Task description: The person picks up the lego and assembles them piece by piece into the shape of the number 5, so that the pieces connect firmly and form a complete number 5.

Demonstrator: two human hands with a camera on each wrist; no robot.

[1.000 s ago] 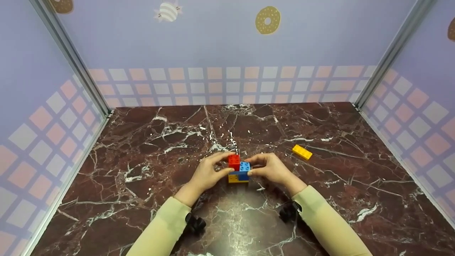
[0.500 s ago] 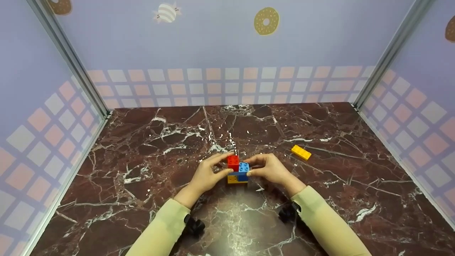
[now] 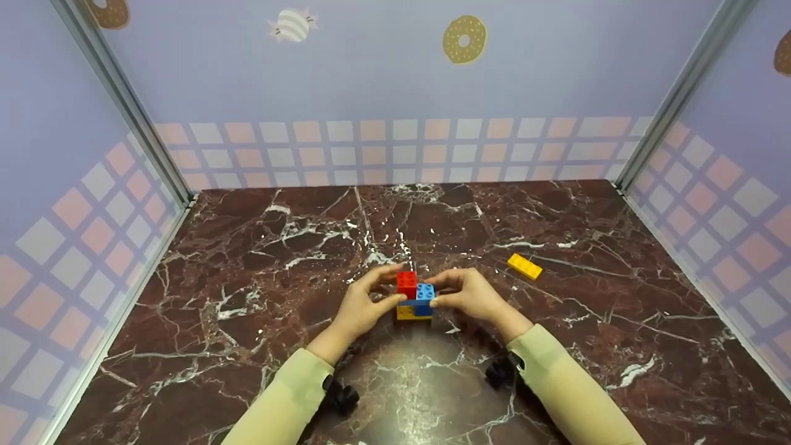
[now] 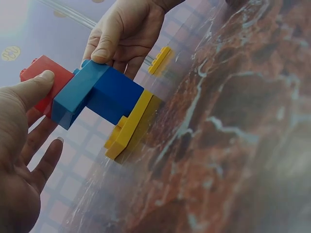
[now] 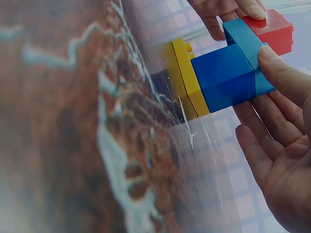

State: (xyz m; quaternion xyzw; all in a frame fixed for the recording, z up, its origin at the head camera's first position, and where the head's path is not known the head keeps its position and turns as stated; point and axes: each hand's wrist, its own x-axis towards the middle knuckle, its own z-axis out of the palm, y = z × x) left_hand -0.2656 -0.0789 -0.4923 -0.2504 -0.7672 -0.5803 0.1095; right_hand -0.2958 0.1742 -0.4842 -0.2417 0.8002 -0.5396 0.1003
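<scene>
A small stack of toy building bricks stands on the marbled table between both hands. Lowest is a flat yellow brick (image 4: 127, 127), with a dark blue brick (image 5: 223, 77) on its right half. A lighter blue flat brick (image 3: 425, 293) lies across that and overhangs leftward. On the overhanging end sits a red brick (image 3: 406, 284). My left hand (image 3: 363, 304) pinches the red brick, thumb on its near face. With thumb and fingers, my right hand (image 3: 471, 295) grips the lighter blue brick at its right end. The fingertips behind the stack are partly hidden.
Another flat yellow brick (image 3: 524, 266) lies apart on the table (image 3: 296, 259), back and to the right of the stack. Patterned panels (image 3: 371, 74) enclose the table at the back and both sides. Black wrist devices (image 3: 341, 395) hang below the sleeves.
Both hands keep their hold and the stack stays in place. The head view shifts only slightly.
</scene>
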